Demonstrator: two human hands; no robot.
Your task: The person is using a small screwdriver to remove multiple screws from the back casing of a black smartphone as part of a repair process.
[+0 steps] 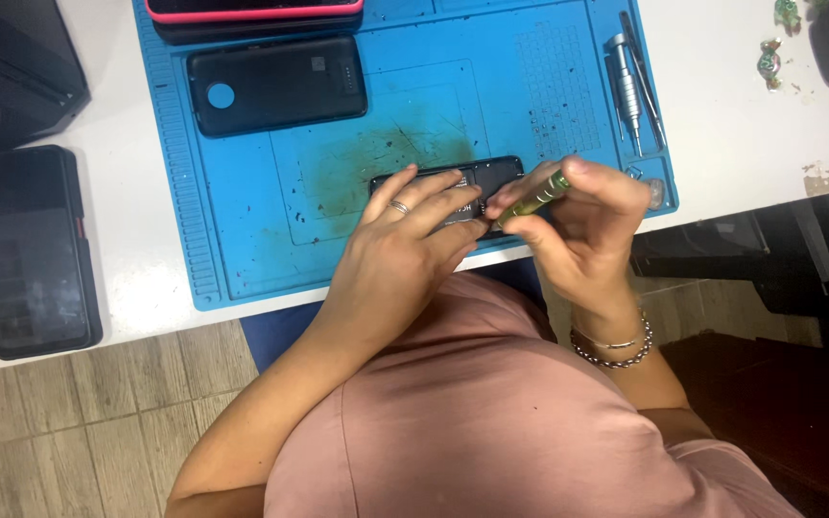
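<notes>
No real containers here; the blue work mat (242,221) acts as the tray. On it: a black back cover (275,84) with a round hole, a pink-edged phone (253,10) at the top edge, silver tools (630,82) at the right edge, and the opened dark phone (453,187) at the mat's near edge, middle-right. Opened phone lies flat, long axis left-right, mostly hidden under fingers. Left hand (405,249) is spread flat, pressing the phone down. Right hand (578,225) pinches a green screwdriver (534,199), shaft tilted, tip pointing down-left into the phone. Another dark phone (31,249) lies on the white table (741,134), left of the mat.
</notes>
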